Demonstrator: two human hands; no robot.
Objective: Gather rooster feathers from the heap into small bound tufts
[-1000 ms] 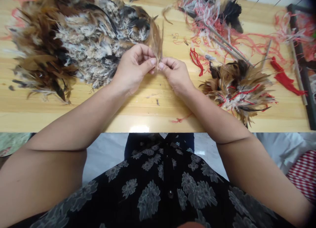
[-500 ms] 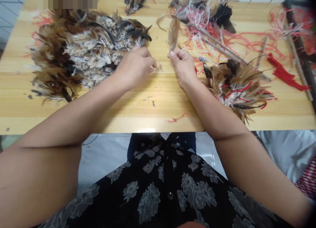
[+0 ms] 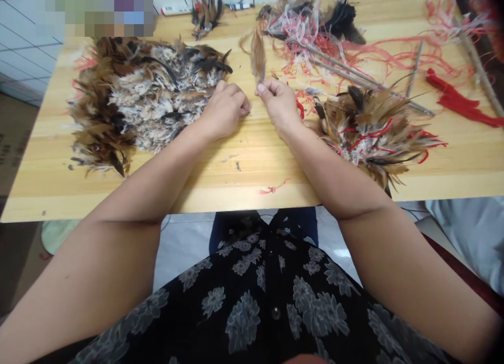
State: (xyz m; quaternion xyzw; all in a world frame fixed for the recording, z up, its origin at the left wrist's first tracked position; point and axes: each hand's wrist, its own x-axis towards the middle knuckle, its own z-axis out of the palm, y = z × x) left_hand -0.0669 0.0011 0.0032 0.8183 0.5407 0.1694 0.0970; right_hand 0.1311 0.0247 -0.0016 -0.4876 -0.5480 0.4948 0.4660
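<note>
Apart now, the hands have parted since a second ago, when both were at the tuft of brown feathers [image 3: 258,56] — the left hand [image 3: 224,109] has drawn back from it, and the right hand [image 3: 280,99] holds it farther from the feather heap [image 3: 157,96]. That heap, brown and black around a pale, fluffy middle, lies on the wooden counter [image 3: 252,154]. Beyond its right part stands a small clump of dark feathers [image 3: 207,17], with a red-and-white marker [image 3: 176,10] just beside it. At the heap's right edge the left hand's fingers are curled inward; whether they hold anything I cannot tell. Just right of the heap, the right hand's fingers pinch the tuft by its lower end, tips pointing away from the person. Near the counter's front edge, right of the heap, lies a scrap of pink strand [image 3: 273,188]. Well to the heap's right come tangled pink and white strings [image 3: 307,25], thin sticks [image 3: 350,72], a feather bundle with red strands [image 3: 366,127] and — farthest from the heap — a red cord bunch [image 3: 459,102].
</note>
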